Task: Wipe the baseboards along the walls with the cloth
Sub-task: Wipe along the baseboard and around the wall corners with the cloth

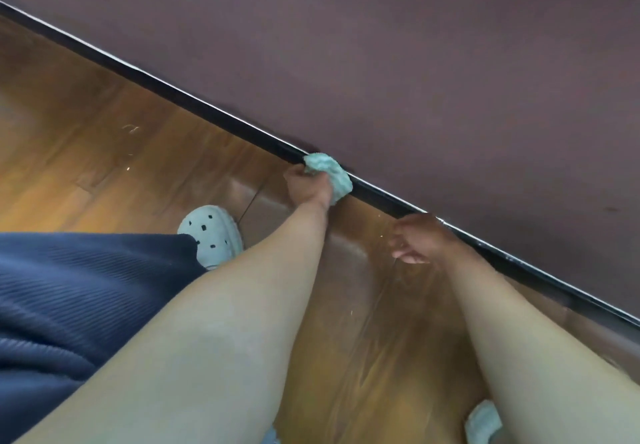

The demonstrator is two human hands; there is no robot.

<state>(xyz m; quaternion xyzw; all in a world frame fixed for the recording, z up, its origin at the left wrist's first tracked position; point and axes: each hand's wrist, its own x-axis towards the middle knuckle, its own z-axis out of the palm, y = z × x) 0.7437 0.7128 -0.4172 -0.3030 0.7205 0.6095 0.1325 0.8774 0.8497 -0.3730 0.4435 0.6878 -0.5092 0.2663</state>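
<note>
A dark baseboard (214,114) with a thin pale top edge runs diagonally from upper left to lower right, under a purple-brown wall (415,63). My left hand (308,185) grips a bunched pale green cloth (330,172) and presses it against the baseboard near the frame's middle. My right hand (420,239) hovers over the floor just below the baseboard, to the right of the cloth, with its fingers loosely curled and nothing in them.
Glossy wooden floor (104,166) spreads to the left and below the baseboard, with a few small specks on it. My pale green perforated clog (213,232) stands left of my left arm, another clog (483,423) shows at the bottom. Dark blue ribbed fabric (69,305) covers my lower left.
</note>
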